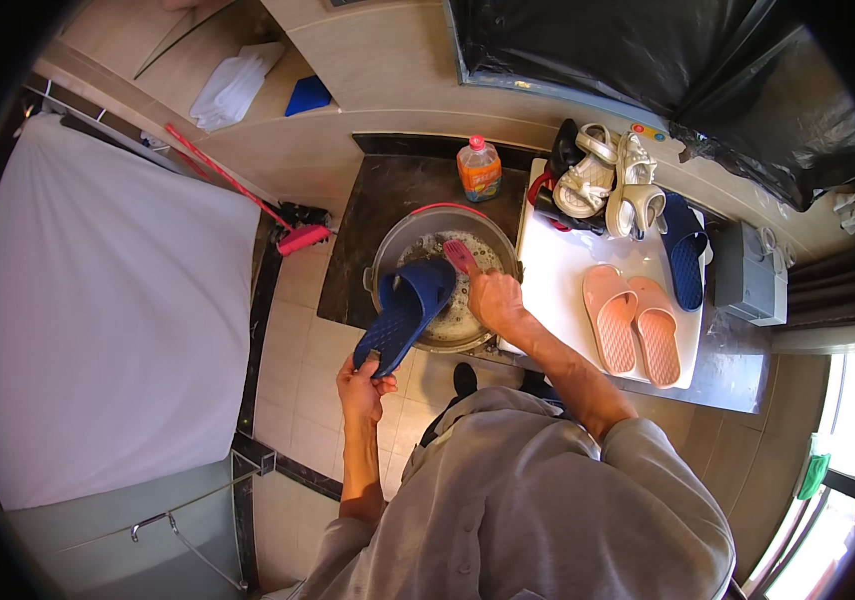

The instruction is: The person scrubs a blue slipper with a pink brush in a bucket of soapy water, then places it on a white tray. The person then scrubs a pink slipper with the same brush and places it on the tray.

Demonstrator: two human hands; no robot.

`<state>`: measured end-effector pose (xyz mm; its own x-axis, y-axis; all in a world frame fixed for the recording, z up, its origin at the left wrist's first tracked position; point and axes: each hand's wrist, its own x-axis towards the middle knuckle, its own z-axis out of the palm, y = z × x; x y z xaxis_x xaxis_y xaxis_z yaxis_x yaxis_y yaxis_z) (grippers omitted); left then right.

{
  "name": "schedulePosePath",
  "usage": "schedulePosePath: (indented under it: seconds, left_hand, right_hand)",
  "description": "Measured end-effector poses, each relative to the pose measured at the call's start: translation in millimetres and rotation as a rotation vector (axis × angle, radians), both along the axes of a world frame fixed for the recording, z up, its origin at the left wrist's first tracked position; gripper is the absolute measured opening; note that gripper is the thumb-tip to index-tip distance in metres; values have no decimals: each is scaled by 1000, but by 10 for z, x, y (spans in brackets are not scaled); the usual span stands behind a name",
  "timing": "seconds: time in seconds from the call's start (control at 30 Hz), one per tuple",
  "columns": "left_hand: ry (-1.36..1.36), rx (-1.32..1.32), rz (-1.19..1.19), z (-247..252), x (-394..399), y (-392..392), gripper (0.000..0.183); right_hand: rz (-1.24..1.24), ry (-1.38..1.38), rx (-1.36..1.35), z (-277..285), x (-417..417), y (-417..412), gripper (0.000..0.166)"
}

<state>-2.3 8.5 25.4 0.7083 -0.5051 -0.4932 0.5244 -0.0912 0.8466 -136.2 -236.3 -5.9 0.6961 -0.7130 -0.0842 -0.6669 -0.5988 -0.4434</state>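
Note:
My left hand [367, 390] grips the heel end of a blue slide slipper [405, 307], whose toe end reaches over a grey bucket [501, 225] of sudsy water. My right hand [498, 300] holds a pink brush [459, 256] above the water, close to the slipper's toe. To the right, on a white tray-like surface [555, 292], lie a pair of pink slides [630, 326], another blue slide [686, 255] and a pair of cream sandals [607, 180], with dark and red footwear beside them.
A plastic bottle [479, 171] with an orange label stands behind the bucket on the dark counter [352, 240]. A pink broom [303, 238] leans at the left, near a large white cloth [112, 315]. A grey box [744, 274] stands far right. A metal rail [202, 491] is at lower left.

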Motion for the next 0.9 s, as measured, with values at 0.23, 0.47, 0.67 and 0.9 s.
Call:
schedulePosePath:
  seconds: [0.23,0.47,0.67,0.9]
  left_hand:
    - [-468,121,-116,34,-5,-197,36]
    - [-1002,165,-180,315,35,-211,35]
    - [-1373,161,-332,603,92,-268,37]
    - [-785,-13,-261,486,180,-345,37]
  right_hand:
    - [119,179,-41,-1,156,-127,21]
    - [-38,-70,-140,192,-276,157,22]
    - [-175,-278,25,261,-509,462,37]
    - [-476,-725,451,229,-581,754,40]
